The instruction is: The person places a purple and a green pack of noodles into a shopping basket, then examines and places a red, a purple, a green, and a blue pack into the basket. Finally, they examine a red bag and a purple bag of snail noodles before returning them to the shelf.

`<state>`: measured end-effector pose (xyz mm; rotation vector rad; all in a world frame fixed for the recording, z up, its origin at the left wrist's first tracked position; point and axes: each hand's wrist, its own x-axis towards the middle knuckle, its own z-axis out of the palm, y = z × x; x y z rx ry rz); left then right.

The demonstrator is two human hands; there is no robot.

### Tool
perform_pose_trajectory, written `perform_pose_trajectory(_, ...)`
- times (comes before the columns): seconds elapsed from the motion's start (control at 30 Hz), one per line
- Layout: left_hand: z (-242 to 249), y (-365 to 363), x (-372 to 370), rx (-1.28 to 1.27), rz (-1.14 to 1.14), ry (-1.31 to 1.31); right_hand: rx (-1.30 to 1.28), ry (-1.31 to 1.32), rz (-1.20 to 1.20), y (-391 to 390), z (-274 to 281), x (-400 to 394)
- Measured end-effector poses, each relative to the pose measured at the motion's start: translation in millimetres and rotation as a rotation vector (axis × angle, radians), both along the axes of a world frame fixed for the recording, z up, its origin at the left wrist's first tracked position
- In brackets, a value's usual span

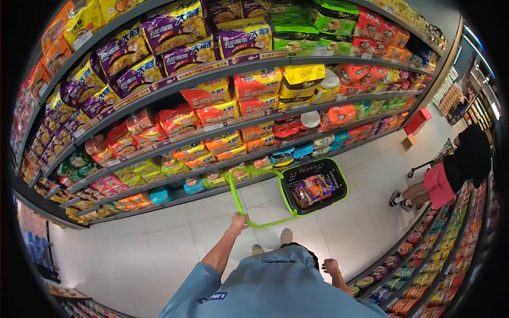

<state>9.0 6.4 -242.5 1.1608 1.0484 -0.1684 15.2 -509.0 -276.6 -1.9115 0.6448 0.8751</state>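
Note:
My left hand (239, 221) is closed around the long green handle (237, 197) of a shopping basket. The black basket with a green rim (342, 177) sits on the floor in front of my feet, and its handle is swung out to the left. Inside lie purple and brown snack packages (315, 190). My right hand (331, 266) hangs low at my right side, away from the basket. Its fingers are loosely bent and slightly apart, and I see nothing in them.
Shelves of bagged instant noodles (260, 85) rise ahead of me, close behind the basket. At the right, a person in pink shorts (441, 186) stands beside a cart (432, 161). Another shelf of cup noodles (392, 261) curves along the lower right. Pale floor tiles (164, 241) extend to the left.

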Motion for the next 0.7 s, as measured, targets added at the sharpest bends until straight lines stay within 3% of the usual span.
perform_pose_trajectory(0.17,5,-2,-2,0.106,0.017,0.047,-0.109,0.182,0.099,-5,4,-11)
perform_pose_trajectory(0.23,12,-4,0,0.239,0.019,0.077,-0.139,0.189,0.163,8,42,1)
perform_pose_trajectory(0.33,13,-4,10,0.335,-0.026,0.223,0.024,0.093,0.178,-19,0,23)
perform_pose_trajectory(0.4,-28,-12,5,0.462,0.052,0.253,0.028,0.078,0.109,-26,3,49)
perform_pose_trajectory(0.47,-48,-13,1,0.896,-0.079,0.456,0.028,0.023,0.028,-35,5,76)
perform_pose_trajectory(0.5,-54,-9,1,0.894,-0.084,0.469,0.088,-0.018,-0.002,-44,-10,92)
perform_pose_trajectory(0.53,-60,-10,-5,0.938,-0.263,0.480,0.138,-0.048,-0.035,-63,-29,104)
perform_pose_trajectory(0.6,-62,-24,-17,0.984,-0.512,0.437,0.163,-0.238,0.156,-92,-52,133)
perform_pose_trajectory(0.63,-79,-31,-23,1.097,-0.480,0.342,0.199,-0.278,0.122,-98,-58,145)
perform_pose_trajectory(0.7,-64,-55,-17,1.023,-0.482,0.269,0.158,-0.172,0.142,-110,-68,169)
